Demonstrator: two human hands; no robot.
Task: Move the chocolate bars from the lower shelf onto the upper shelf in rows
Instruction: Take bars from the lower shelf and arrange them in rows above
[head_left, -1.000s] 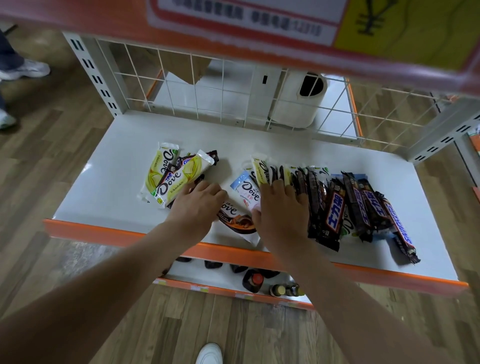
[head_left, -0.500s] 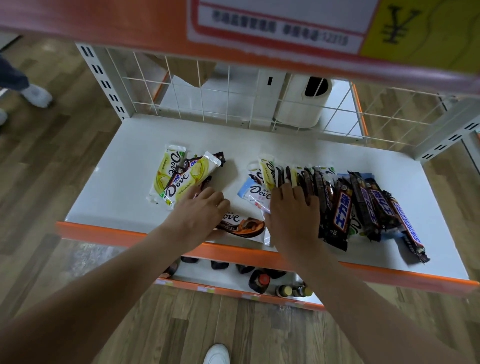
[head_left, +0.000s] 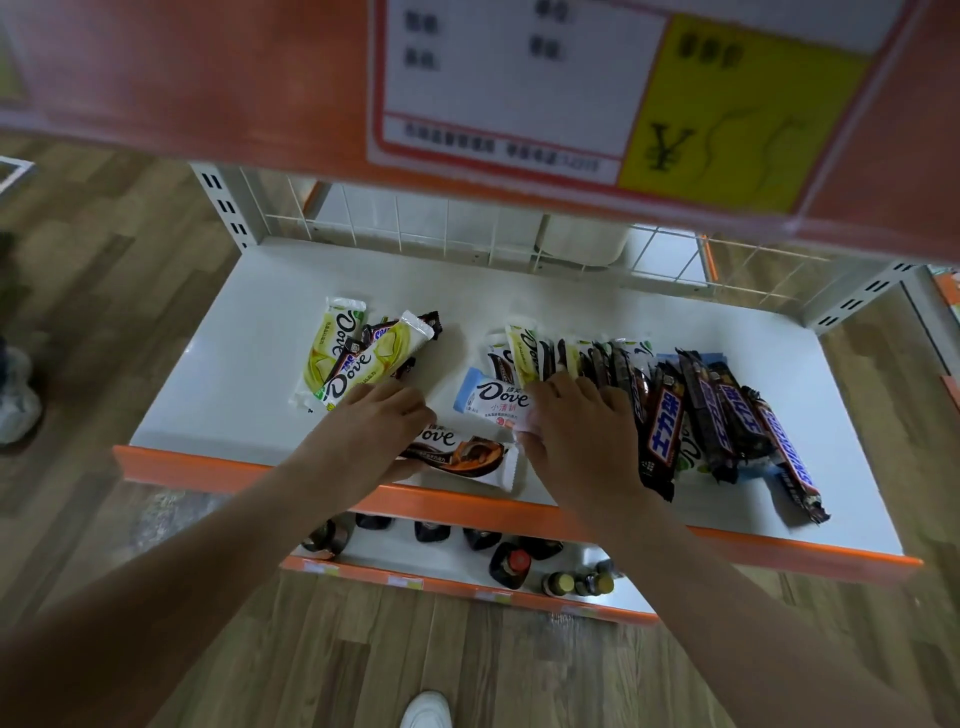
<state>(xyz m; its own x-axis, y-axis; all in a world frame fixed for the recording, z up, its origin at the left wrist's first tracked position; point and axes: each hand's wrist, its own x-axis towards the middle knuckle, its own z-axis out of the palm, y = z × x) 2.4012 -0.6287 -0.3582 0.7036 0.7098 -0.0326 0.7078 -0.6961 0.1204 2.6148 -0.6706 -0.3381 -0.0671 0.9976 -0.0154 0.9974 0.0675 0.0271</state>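
Since the earlier picture my view is tipping upward, so the orange shelf edge with its price label (head_left: 519, 88) is filling the top; both hands are staying on the bars; my left hand (head_left: 363, 436) is lying flat, fingers relaxed, over the near end of the brown bar (head_left: 462, 454) by the front lip, and I cannot tell whether the thumb is pinching it; my right hand (head_left: 576, 436) is spreading wide over the row of bars standing on edge (head_left: 587, 358), its thumb side touching the pale blue bar (head_left: 493, 400). Every bar is sitting on the white shelf (head_left: 249, 374), none above yet. I am judging the risks: the brown bar is lying close to the lip and could be slipping off toward the bottles (head_left: 511, 566) below; pressing the upright row sideways could be toppling it onto the dark bars (head_left: 722, 410) on the right; lifting blind, my hands could be knocking the overhanging edge.
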